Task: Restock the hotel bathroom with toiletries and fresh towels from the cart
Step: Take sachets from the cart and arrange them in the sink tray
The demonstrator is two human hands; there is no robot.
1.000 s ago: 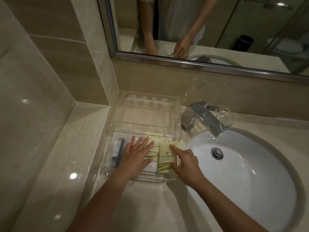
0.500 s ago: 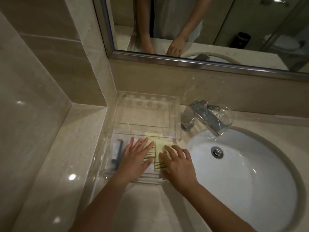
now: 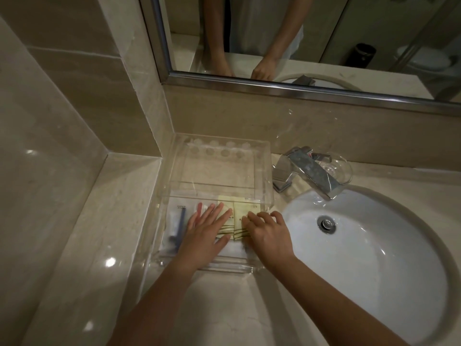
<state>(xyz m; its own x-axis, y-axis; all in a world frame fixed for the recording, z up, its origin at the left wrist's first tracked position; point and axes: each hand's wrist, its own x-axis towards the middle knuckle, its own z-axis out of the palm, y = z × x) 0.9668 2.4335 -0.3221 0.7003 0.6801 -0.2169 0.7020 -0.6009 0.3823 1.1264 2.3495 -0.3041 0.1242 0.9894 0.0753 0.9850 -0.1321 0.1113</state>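
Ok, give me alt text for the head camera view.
A left hand and right hand rest on pale yellow packets in a clear tray on a bathroom counter, beside a white sink and chrome tap. A mirror hangs above.

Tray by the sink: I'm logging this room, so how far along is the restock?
Done: a razor packet lies in the front section of the tray. In hand: the left hand and right hand rest on two yellow packets beside it. Left: the rear section shows nothing in it, and no towels are in view.
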